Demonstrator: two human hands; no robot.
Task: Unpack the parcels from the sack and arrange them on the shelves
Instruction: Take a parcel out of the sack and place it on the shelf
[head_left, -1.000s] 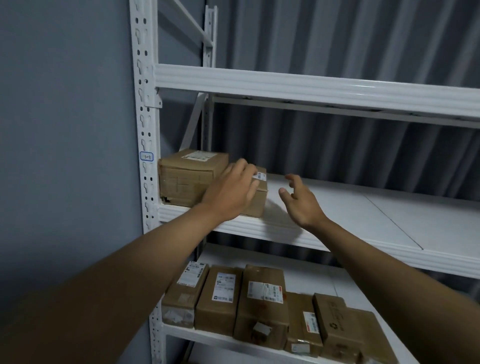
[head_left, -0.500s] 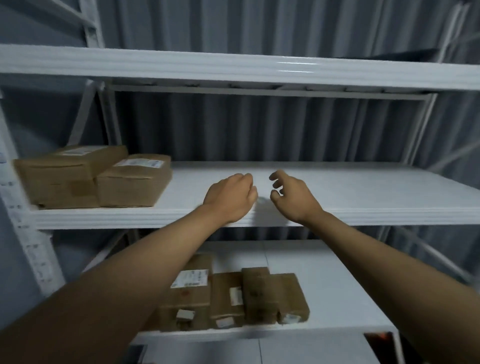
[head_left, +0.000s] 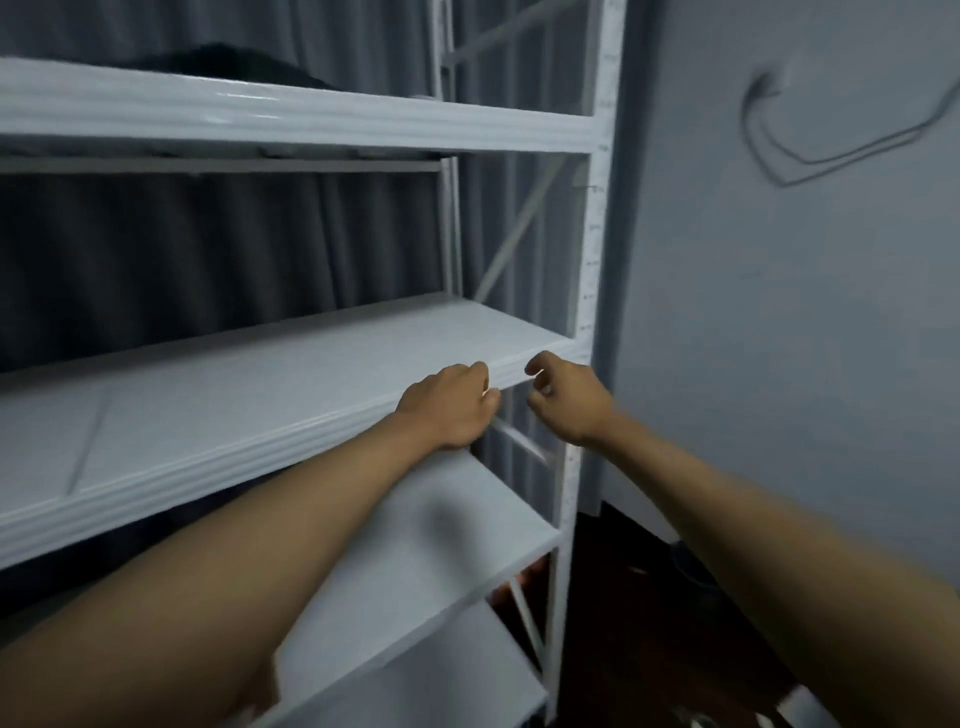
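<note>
Two bare hands held out in front of a white metal shelf rack.

The middle white shelf board (head_left: 260, 384) runs from the left to the white upright post (head_left: 592, 291) on the right. The left hand (head_left: 447, 408) is at the shelf's front edge, fingers curled loosely with nothing in them. Just beside it, the right hand (head_left: 566, 397) floats in the air near the post, fingers bent and also holding nothing. No brown parcels or sack show here. Behind the rack hangs a dark grey curtain (head_left: 208, 260). On the grey wall (head_left: 779, 364) to the right, a thin cable (head_left: 800, 161) loops.
</note>
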